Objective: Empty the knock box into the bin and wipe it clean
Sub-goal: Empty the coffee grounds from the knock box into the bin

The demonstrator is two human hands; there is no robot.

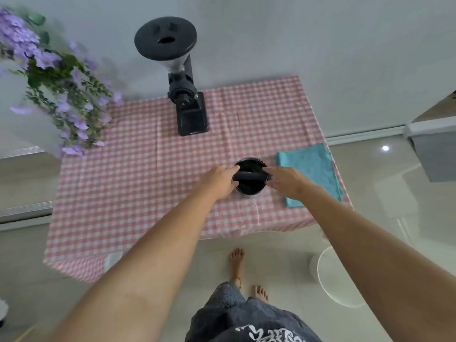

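Gripping opposite ends of the knock box (250,187) bar (250,177), left hand (219,181) and right hand (286,181) curl closed; blue cloth (312,172) lies just right of the box.

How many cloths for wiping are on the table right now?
1. A single blue cloth lies flat at the table's right edge, just right of the knock box. No others show, though the arms hide some tabletop.

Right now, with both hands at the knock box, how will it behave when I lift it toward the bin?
The knock box looks rigid and squat, so it probably lifts steadily. It seems to hold dark grounds, so tilting early may spill them onto the checked tablecloth. The left hand and right hand sit at the ends of the knock bar, which might slip loose from its notches.
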